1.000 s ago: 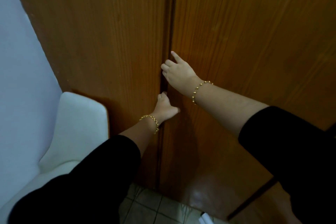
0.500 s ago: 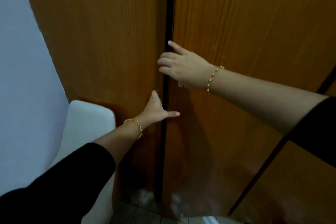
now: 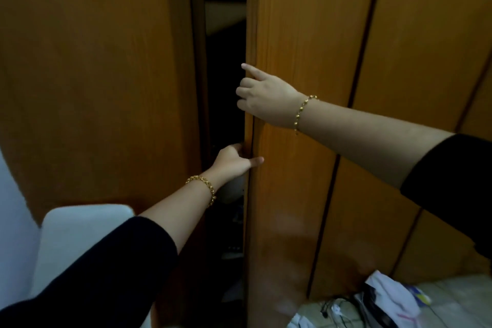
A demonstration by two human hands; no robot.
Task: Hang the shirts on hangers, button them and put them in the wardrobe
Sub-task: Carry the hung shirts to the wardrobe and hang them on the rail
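Note:
A brown wooden wardrobe fills the view. Its right door point(image 3: 298, 34) stands slightly ajar, and a dark gap point(image 3: 225, 66) shows between it and the left door point(image 3: 101, 74). My right hand point(image 3: 263, 96) grips the edge of the right door at mid height, fingers curled round it and the index finger pointing up. Lower down, my left hand point(image 3: 234, 161) holds the same edge, fingers hooked behind it and thumb on the front. Inside the gap a pale shelf point(image 3: 223, 16) is dimly visible. No shirt or hanger is in either hand.
A white chair back point(image 3: 80, 242) stands at the lower left against a pale wall point(image 3: 10, 221). On the tiled floor at the lower right lie white and dark clothes point(image 3: 386, 298) and some cables point(image 3: 335, 309). More wardrobe panels point(image 3: 426, 61) extend to the right.
The right door has swung open, widening the slit into a dark gap. Both hands now curl round its edge, and the view has shifted right, showing the floor.

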